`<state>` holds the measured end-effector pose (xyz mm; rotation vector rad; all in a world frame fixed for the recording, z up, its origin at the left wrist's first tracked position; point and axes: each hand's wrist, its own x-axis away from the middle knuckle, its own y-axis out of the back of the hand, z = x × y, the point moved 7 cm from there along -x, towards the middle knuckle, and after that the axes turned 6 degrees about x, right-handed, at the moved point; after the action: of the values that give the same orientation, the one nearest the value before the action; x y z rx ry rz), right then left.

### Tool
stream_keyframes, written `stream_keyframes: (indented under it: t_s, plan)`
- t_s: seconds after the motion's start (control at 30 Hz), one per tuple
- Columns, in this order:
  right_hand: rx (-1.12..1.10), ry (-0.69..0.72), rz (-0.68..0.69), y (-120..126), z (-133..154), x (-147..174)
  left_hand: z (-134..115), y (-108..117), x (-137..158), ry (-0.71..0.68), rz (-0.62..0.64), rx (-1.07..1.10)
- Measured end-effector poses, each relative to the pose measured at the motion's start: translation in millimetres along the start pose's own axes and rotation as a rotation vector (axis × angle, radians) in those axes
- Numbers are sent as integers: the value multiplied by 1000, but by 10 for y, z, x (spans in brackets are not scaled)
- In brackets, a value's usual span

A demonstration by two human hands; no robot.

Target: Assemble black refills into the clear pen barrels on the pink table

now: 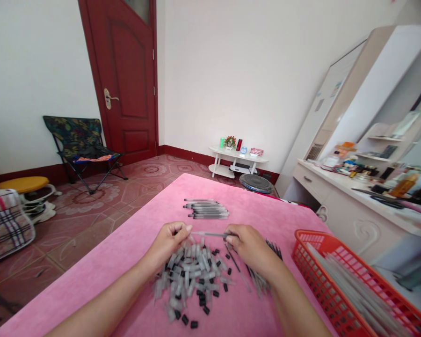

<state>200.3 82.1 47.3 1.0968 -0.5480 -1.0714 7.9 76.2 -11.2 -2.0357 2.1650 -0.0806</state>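
Observation:
A slim clear-and-grey pen spans the space between my hands, lying almost level above the pink table. Its dark end is gripped by my right hand, thumb against fingers. My left hand pinches at its thin pale tip; the exact contact there is hard to see. Just below my hands spreads a heap of translucent pen caps mixed with small black plugs. Beyond them lies a row of assembled-looking pens, dark ends leftward. Thin dark-ended refills lie partly hidden under my right forearm.
A red plastic basket holding long pale tubes stands at the table's right. The pink tablecloth covers the table. Past it are a folding chair, a low white stand and a dresser.

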Motion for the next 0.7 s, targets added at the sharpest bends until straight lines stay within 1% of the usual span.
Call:
stream_keyframes:
  t_s: [0.17,0.23,0.3,0.37,0.43,0.5,0.6,0.7]
  plan:
    - [26,-134,-102,199,-374,-20,108,329,-91,0,-197,103]
    - [-2,-179,-148,237,-498,-33,153,399,-113,10,-239,143]
    - [-102,-182,-186,223,-523,-55,178,398,-121,29,-243,206]
    - [-300,-142,-215,165,-432,-83,183,321,-107,58,-209,292]
    - [-537,-91,-245,94,-264,-100,166,188,-68,85,-153,362]
    - [-728,-61,-261,20,-83,-99,145,35,-8,105,-95,396]
    - [-893,-94,-268,-80,83,-72,144,-171,94,142,-31,387]
    - [-980,-141,-304,-129,109,-42,149,-314,181,155,17,335]
